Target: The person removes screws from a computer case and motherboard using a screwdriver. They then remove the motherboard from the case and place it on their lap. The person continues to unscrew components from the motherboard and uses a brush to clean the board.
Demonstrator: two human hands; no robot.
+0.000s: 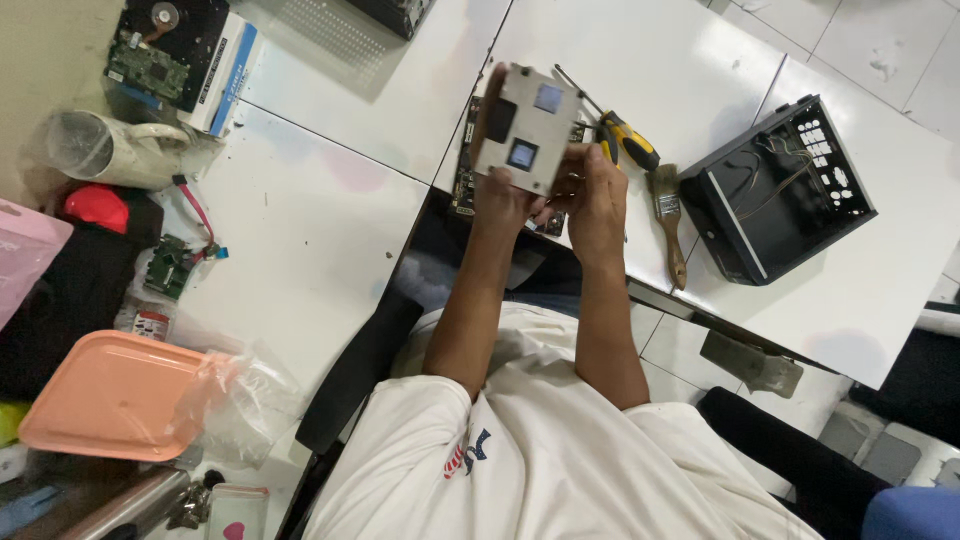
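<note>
My left hand [497, 200] holds up a grey square metal plate [527, 128] that has a black square patch and two small bluish pads on its face. My right hand [597, 200] grips the plate's lower right edge with its fingertips. Behind the plate, a dark circuit board [463, 185] lies on the white table [660, 60], mostly hidden. A screwdriver with a yellow and black handle [628, 140] rests just right of my hands, and a wooden-handled brush [668, 215] lies beside it.
An open black computer case [780, 190] stands at the right. At the left are a hard drive on a box [160, 50], a clear plastic jug [95, 148], a small green board [168, 268], a pink tray [115, 395] and a plastic bag [235, 400].
</note>
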